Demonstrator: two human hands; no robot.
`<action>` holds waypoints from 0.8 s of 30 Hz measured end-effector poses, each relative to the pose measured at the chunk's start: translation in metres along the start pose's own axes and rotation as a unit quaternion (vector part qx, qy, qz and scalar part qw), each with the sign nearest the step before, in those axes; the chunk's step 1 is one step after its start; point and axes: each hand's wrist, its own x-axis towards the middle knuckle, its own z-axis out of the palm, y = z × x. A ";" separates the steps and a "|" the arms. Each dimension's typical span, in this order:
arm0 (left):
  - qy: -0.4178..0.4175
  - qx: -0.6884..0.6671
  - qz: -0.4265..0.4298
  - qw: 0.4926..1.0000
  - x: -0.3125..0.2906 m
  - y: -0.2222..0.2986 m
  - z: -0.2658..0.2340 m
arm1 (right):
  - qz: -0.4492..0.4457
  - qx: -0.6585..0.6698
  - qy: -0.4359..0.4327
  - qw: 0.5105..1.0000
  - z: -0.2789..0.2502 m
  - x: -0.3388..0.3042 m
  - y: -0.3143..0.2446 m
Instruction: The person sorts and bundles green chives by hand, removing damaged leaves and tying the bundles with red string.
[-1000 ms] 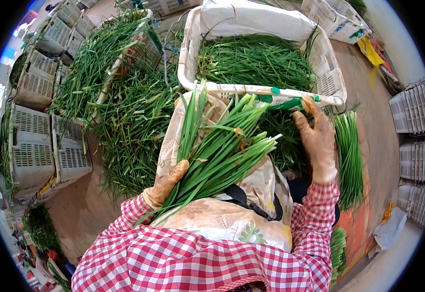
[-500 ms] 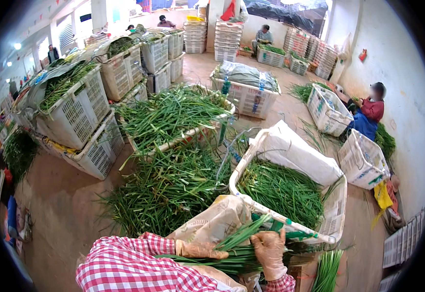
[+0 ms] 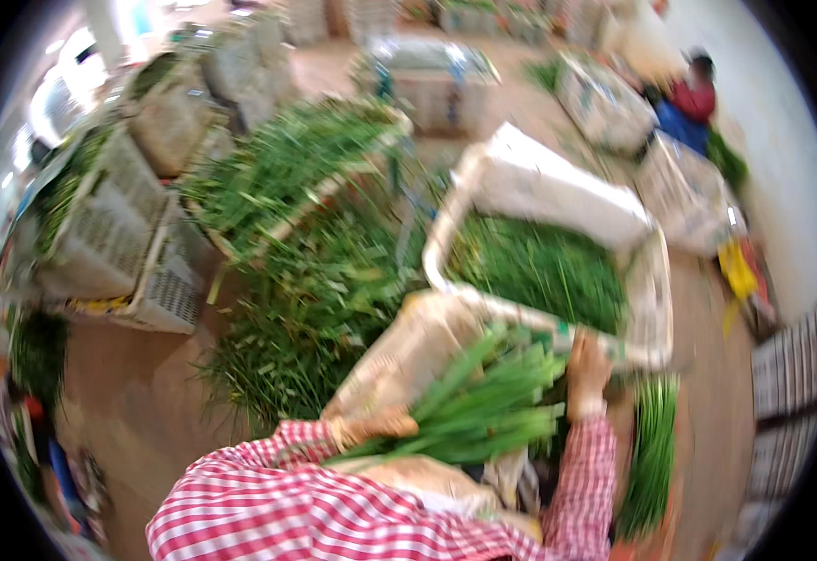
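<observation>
"Left hand, quick?"

"Left hand [image 3: 376, 427] was closed on the bundle of green stems [image 3: 488, 402] at its lower left end. Thumb lay along the stems; other fingers hidden."

"And the bundle sat where?"

"Across the lap, over the tan lap cloth [image 3: 404, 355], just in front of the white crate [image 3: 650, 290]. Cut ends pointed right, toward the right hand [image 3: 589, 371]."

"Right one's fingers?"

"Bent, raised, up by the crate's near rim, just beside the bundle's ends. Too blurred; couldn't tell if they pinched anything or touched the rim."

"Inside that crate?"

"Loose greens [image 3: 539, 266], plus a white liner [image 3: 558, 192] along the far side."

"Around it?"

"Left of the crate, a messy pile of greens [image 3: 310, 327] lay on the floor [image 3: 137, 383], with a heaped crate [image 3: 301, 208] behind it. Farther left, stacked crates [image 3: 100, 252]. Right of the checked sleeve [image 3: 584, 486], a neat bunch of long stems [image 3: 650, 453], lined up lengthwise."

"Anyone else?"

"One co-worker [image 3: 695, 98], dark red top, well apart at upper right, near other crates [image 3: 684, 196]. A yellow bag [image 3: 736, 269] lay below those."
</observation>
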 end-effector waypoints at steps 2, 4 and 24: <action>-0.003 -0.058 0.023 0.998 -0.008 -0.017 -0.039 | 0.074 -0.109 -0.103 0.986 -0.003 -0.006 0.031; -0.031 -0.109 0.039 0.993 -0.004 -0.031 -0.066 | 0.172 -0.128 -0.240 0.947 -0.011 -0.035 0.087; -0.111 0.785 0.038 0.608 0.073 0.036 0.089 | 0.302 0.943 -0.126 0.053 -0.030 -0.071 -0.089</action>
